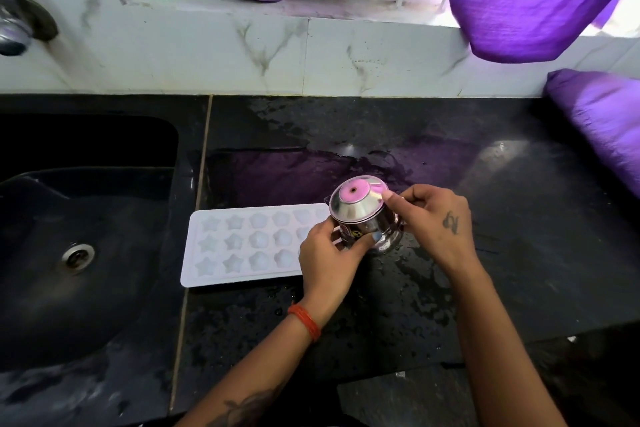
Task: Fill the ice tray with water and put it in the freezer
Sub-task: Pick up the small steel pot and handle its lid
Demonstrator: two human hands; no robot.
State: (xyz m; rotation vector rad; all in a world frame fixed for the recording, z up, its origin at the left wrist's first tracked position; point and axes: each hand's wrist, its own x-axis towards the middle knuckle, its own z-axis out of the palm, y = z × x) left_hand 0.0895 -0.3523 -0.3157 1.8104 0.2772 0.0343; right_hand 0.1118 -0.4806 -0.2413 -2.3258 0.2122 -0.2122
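Here the white ice tray (247, 244) lies flat on the wet black tabletop (450, 288), just right of the sink (86, 218), its long side running away from the basin. Both hands work at the tray's far-from-sink end, where a small steel cup (363, 218) is tipped over, base toward the camera and mouth turned down and away. The left hand (329, 260) curls round the lower side of the cup, thumb across its shiny wall, and covers the tray's near corner at that end. The right hand (433, 218) pinches the cup from the opposite side, thumb tip pressed near the base rim. The tray's last moulds at that end are hidden behind the cup and the left hand, so their shapes cannot be made out; the visible ones are stars nearest the sink and rounder flower-like forms further along. Whether the moulds hold water is hard to tell. A round sticker on the cup's wall shows a mark that may be a 3, but it is too small to read surely. The cup's base reflects pink. Beyond the sink, a blurred tap (14, 28) juts from the marble wall.
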